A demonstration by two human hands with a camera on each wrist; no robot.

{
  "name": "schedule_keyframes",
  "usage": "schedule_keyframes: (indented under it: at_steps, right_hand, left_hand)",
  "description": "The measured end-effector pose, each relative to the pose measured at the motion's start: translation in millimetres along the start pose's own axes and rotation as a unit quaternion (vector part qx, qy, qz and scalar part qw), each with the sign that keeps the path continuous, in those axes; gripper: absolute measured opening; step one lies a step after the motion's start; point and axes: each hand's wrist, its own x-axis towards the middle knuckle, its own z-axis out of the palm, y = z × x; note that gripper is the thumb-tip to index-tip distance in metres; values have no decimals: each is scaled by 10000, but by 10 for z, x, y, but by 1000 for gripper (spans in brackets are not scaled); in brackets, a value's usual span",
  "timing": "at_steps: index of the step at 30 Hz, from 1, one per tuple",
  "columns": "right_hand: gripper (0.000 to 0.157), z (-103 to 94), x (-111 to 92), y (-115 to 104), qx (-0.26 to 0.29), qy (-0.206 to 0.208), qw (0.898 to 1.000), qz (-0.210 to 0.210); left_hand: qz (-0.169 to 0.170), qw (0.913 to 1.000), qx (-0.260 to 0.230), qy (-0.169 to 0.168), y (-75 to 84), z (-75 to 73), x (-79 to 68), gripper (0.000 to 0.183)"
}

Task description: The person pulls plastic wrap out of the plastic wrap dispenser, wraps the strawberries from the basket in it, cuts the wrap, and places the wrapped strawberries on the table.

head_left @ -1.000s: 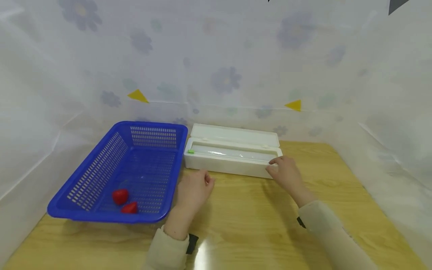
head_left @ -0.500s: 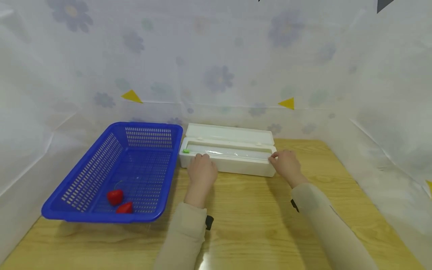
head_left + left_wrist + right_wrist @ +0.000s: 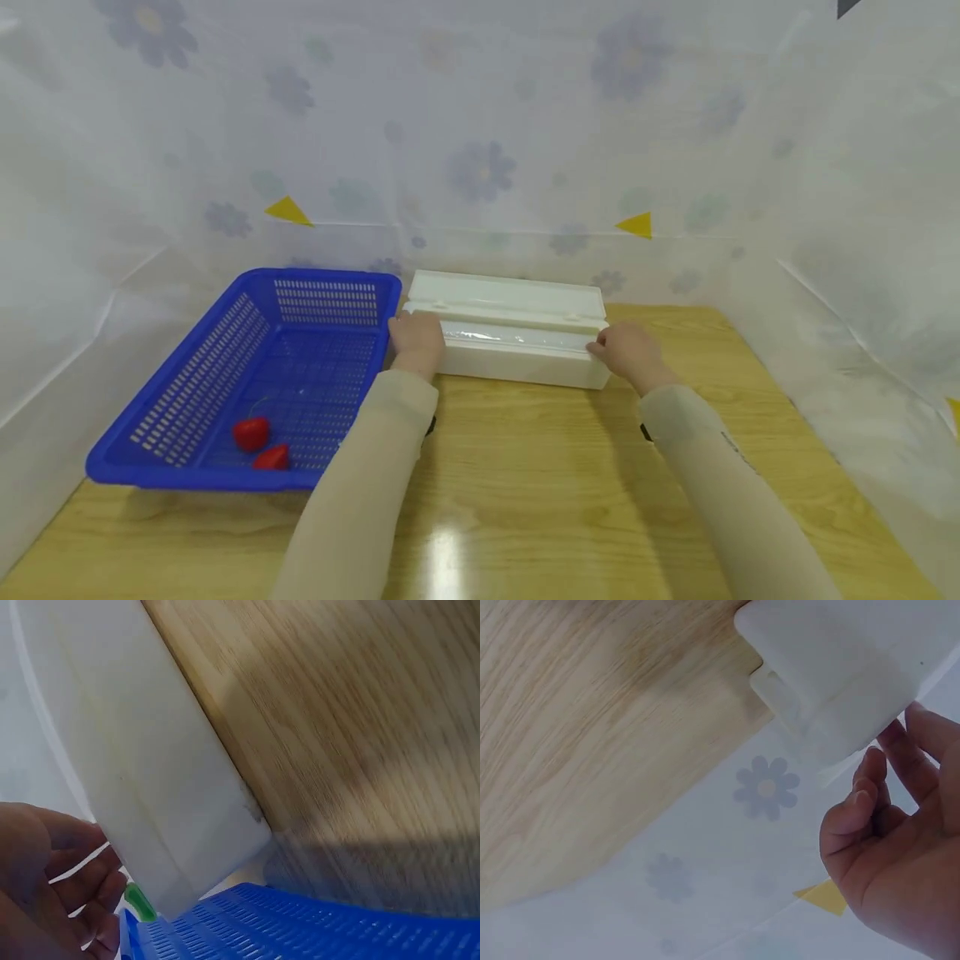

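A long white cling film dispenser (image 3: 517, 365) lies on the table with its lid (image 3: 506, 293) raised at the back. Glossy cling film (image 3: 510, 335) shows inside it. My left hand (image 3: 420, 337) is at the dispenser's left end, thumb and fingertips at its upper edge; I cannot tell whether they pinch anything. Close to those fingers is a green slider (image 3: 139, 901) in the left wrist view. At the right end, my right hand (image 3: 628, 354) pinches the film's edge between thumb and forefinger, its other fingers curled in the right wrist view.
A blue plastic basket (image 3: 161, 475) stands left of the dispenser, right beside the left forearm. In it are a red cherry-like fruit (image 3: 251, 434) with a stem and another red piece (image 3: 272, 457). Patterned sheeting (image 3: 487, 117) rises behind the wooden table (image 3: 517, 500).
My left hand has gone from beside the basket forward to the dispenser's front, then left to its left end. The right hand stays at the right end. The view has shifted slightly.
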Motion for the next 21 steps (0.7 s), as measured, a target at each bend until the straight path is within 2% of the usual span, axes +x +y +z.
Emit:
schedule_keyframes:
  at_steps: [5, 9, 14, 18, 21]
  right_hand:
    - [35, -9, 59, 8, 533, -468, 9974, -115]
    - [42, -37, 82, -6, 1023, -807, 9915, 27]
    - [54, -43, 78, -86, 1262, -989, 9843, 733]
    - [44, -36, 73, -194, 1481, -689, 9760, 1442]
    - [36, -42, 102, -243, 1711, -494, 9685, 1738]
  left_hand:
    - [241, 9997, -40, 9, -69, -22, 45, 30]
    - [294, 9993, -234, 21, -67, -59, 50, 28]
    - [303, 9982, -417, -295, -46, -69, 45, 33]
    - [257, 9978, -470, -404, -31, -77, 67, 35]
    - [212, 9981, -467, -331, -28, -86, 94, 34]
